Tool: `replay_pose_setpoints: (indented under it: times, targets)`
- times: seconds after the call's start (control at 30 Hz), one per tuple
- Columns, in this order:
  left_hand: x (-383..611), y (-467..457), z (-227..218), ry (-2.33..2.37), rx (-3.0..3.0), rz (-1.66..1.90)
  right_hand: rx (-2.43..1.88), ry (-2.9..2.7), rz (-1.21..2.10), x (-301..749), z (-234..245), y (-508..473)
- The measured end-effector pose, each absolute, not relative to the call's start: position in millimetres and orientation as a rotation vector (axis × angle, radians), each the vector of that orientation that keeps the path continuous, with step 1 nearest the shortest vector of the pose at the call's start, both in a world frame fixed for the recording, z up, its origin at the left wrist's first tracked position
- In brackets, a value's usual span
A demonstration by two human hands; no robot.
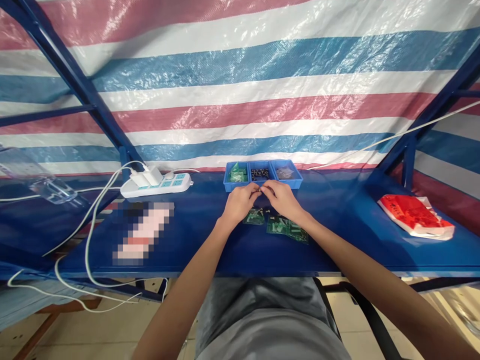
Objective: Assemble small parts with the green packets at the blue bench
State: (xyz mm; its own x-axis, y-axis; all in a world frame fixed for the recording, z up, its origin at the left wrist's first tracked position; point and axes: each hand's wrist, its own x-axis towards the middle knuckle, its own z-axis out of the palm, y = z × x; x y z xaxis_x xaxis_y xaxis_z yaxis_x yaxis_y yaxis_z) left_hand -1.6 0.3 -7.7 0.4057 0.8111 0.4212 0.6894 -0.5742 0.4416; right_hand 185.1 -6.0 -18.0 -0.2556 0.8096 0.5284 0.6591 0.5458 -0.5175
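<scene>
grip: left hand, right hand both pinched on small dark part; its axis unclear

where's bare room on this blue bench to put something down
Widest bare stretch of the blue tabletop: between the green circuit boards and the red-and-white plastic bag. A smaller gap lies between the white power strip and the left hand. Crowded before the blue compartment tray.

1 cam only, worn on the head. It is aimed fwd & down at the bench, seen from close up. The left hand & right hand are seen mid-pic, w/ the striped sheet behind.
</scene>
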Motion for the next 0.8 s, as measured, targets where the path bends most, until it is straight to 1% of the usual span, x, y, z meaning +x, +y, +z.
replay_pose_setpoints:
  times: [0.2, 0.47, 0.53, 0.7, 0.8]
  targets:
    - [-0.6, -1.3, -5.2, 1.405, 2.519, 0.78, -1.069, -1.989, 0.29, 186.2, -19.5, -8.6]
    - [-2.0, -2.6, -5.3, 1.286, 2.532, 0.761, -1.118, -1.967, 0.369, 180.5, -17.3, -11.4]
    - [-0.8, -4.2, -4.3, 1.303, 2.527, 0.841, -1.142, -1.962, 0.375, 179.8, -16.6, -12.6]
    - [-2.1, -6.5, -0.8, 1.369, 2.424, 1.268, -1.118, -1.996, 0.384, 179.2, -15.4, -18.1]
    - [-7.3, -6.2, 1.7, 1.447, 2.395, 1.329, -1.071, -2.063, 0.312, 184.8, -7.8, -4.7]
